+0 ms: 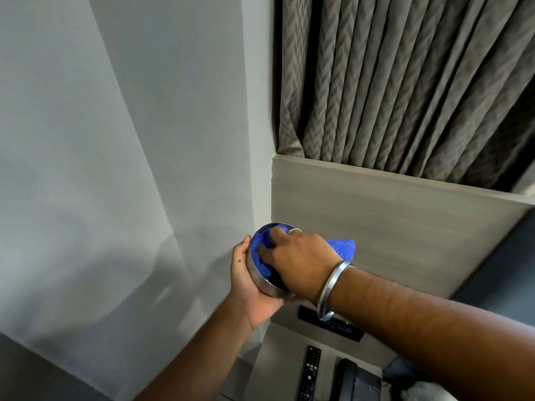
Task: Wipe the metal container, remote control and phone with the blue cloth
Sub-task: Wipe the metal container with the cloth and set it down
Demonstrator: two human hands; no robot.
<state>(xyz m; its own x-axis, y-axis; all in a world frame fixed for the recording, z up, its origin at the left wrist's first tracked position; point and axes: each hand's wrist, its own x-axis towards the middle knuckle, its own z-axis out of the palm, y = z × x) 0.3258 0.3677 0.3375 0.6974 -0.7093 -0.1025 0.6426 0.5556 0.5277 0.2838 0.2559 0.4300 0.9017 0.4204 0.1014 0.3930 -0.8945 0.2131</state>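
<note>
Steel metal container (262,280), held up well above the bench (278,360), is clamped in the left hand (250,282); right hand (298,256) presses the blue cloth (343,248) inside it. Step: container wipe. Next likely: remote control (310,371), beside the phone (356,382). No legible writing.

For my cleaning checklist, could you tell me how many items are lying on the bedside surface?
2: the remote control on the left, the phone to its right; others may lie out of frame.
</note>
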